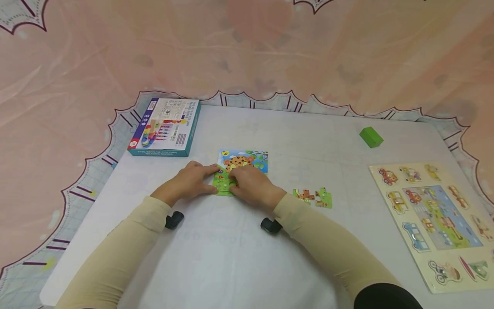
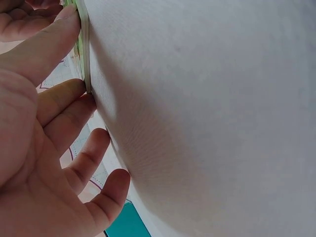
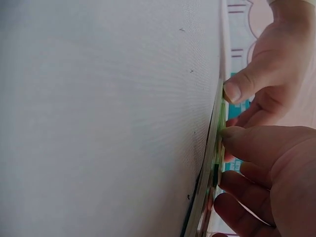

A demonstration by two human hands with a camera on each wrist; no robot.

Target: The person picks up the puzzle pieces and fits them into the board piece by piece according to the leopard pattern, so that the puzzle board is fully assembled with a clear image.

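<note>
A jigsaw puzzle [image 1: 259,159] with a spotted cartoon animal on blue and green lies in its thin board on the table. My left hand [image 1: 191,180] is at the board's left side, thumb and fingers spread and fairly straight, fingertips touching its edge [image 2: 86,59]. Over the lower middle of the picture, my right hand [image 1: 252,184] has its fingers curled and pinches a green-edged puzzle piece [image 3: 222,140] at the board's surface. Most of that piece is hidden by the fingers. To the right lie loose puzzle pieces, a brown-and-green one [image 1: 305,195] and a green one [image 1: 324,198].
A flat teal and white box [image 1: 170,126] lies at the back left. At the back right is a green block [image 1: 371,137]. A wooden picture board [image 1: 420,176] with vehicle and animal shapes lies at the right. A patterned cloth [image 1: 247,56] surrounds the white table.
</note>
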